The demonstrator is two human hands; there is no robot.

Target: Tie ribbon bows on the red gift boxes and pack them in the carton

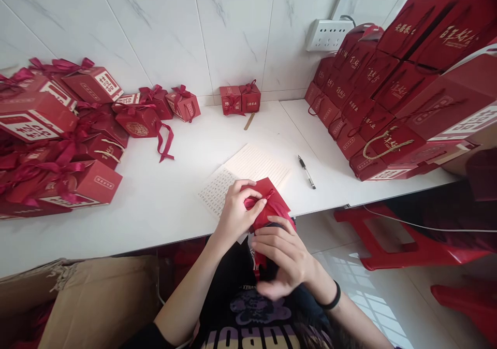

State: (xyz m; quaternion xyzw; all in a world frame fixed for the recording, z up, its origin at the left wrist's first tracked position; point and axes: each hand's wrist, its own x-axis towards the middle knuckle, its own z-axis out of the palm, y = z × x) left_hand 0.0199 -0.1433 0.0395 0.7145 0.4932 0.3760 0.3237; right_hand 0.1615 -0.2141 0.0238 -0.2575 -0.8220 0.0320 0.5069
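A red gift box [266,188] is at the table's front edge, close to my body, with a dark pink ribbon [277,204] across its top. My left hand [240,206] is closed at the box's left side, thumb and forefinger pinching the ribbon near its knot. Below and to the right, my right hand [285,256] has its fingers stretched out and apart, with the fingertips by the box's near side. Its thumb is a little blurred. The lower part of the box is hidden behind my right hand.
Ribboned red boxes [89,180] are heaped at the left, and stacked red boxes [373,74] stand at the right. Lined paper [254,162] and a pen [306,172] lie on the white table [155,209]. Below are a cardboard carton [104,297] and a red stool [407,258].
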